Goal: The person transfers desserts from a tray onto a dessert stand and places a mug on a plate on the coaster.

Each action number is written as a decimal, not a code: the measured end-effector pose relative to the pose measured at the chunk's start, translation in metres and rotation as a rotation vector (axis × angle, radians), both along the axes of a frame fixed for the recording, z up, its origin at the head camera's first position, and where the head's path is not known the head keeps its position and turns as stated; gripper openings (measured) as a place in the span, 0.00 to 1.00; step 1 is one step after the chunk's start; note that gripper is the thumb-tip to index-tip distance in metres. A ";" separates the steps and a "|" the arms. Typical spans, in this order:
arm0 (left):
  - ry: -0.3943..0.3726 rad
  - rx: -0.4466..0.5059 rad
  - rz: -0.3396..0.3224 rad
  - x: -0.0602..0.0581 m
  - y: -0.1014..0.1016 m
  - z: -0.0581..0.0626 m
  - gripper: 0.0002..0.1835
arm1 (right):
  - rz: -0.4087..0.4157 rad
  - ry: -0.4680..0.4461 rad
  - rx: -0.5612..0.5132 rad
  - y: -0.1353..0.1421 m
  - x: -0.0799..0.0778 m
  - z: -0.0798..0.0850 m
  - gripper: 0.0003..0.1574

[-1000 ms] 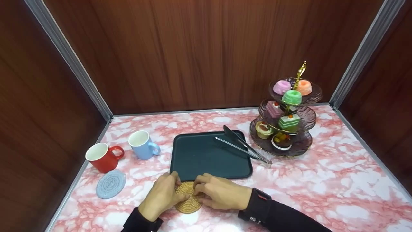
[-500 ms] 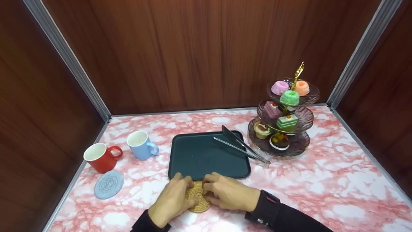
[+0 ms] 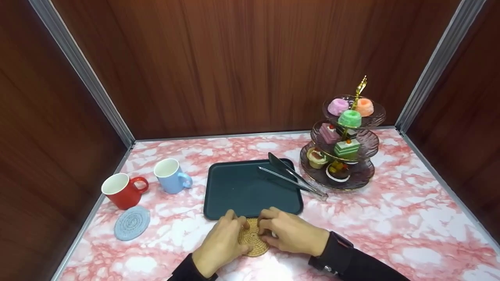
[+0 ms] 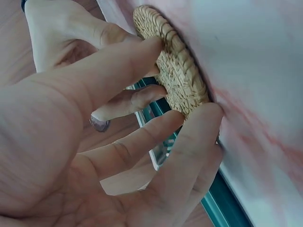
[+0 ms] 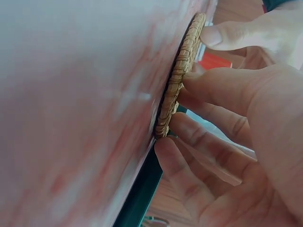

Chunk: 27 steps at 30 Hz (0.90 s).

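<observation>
A round tan woven coaster [image 3: 254, 239] lies at the table's near side, just in front of the dark green tray [image 3: 250, 191]. Both hands are on it. My left hand [image 3: 224, 242] holds its left side, thumb on the near part and fingers at the far edge, as the left wrist view shows. From the right, my right hand [image 3: 295, 232] grips the opposite side with bent fingers and thumb. In the right wrist view the coaster [image 5: 177, 78] looks flat against the tabletop, fingertips along its rim. Part of its surface is hidden beneath the fingers.
Metal tongs [image 3: 295, 177] lie across the tray's right side. A three-tier stand [image 3: 367, 171] with small cakes stands back right. To the left are a light blue mug [image 3: 170, 179], a red mug [image 3: 125, 195] and a grey-blue coaster [image 3: 133, 223]. Wooden panels [image 3: 234, 70] enclose the table.
Both hands and the tan coaster have slid to the right together along the tray's near edge. The tray, mugs and stand keep their places, apart from a slight shift of the view.
</observation>
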<state>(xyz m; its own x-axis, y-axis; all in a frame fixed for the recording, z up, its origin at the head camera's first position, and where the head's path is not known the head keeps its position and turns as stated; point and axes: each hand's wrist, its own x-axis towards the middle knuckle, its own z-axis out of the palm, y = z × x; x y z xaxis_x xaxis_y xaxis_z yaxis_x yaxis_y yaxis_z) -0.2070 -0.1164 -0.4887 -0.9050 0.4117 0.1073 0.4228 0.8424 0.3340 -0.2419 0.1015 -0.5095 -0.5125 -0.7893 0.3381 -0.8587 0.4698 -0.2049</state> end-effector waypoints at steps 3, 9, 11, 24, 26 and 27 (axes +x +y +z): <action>0.018 -0.001 -0.012 0.000 0.008 -0.001 0.24 | -0.020 -0.007 0.006 0.008 0.000 0.000 0.06; 0.016 0.013 -0.051 0.000 0.021 -0.003 0.22 | -0.040 -0.033 0.001 0.024 0.001 0.000 0.05; 0.024 0.017 -0.064 -0.001 0.026 -0.003 0.22 | -0.048 -0.030 -0.001 0.029 0.002 0.000 0.06; 0.078 0.003 -0.125 -0.002 0.051 -0.004 0.21 | -0.108 -0.044 0.001 0.056 0.004 0.002 0.16; 0.075 0.005 -0.132 -0.002 0.055 -0.004 0.21 | -0.105 -0.050 -0.009 0.059 0.005 0.001 0.17; 0.071 0.007 -0.137 -0.002 0.057 -0.004 0.21 | -0.107 -0.053 -0.011 0.061 0.005 0.001 0.17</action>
<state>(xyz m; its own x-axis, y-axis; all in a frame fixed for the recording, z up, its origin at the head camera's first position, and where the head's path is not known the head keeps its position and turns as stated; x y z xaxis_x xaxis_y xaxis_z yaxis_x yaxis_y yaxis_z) -0.2092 -0.0599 -0.4930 -0.8303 0.5300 0.1724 0.5566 0.7729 0.3046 -0.2365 0.1629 -0.5084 -0.6108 -0.7257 0.3166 -0.7917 0.5556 -0.2539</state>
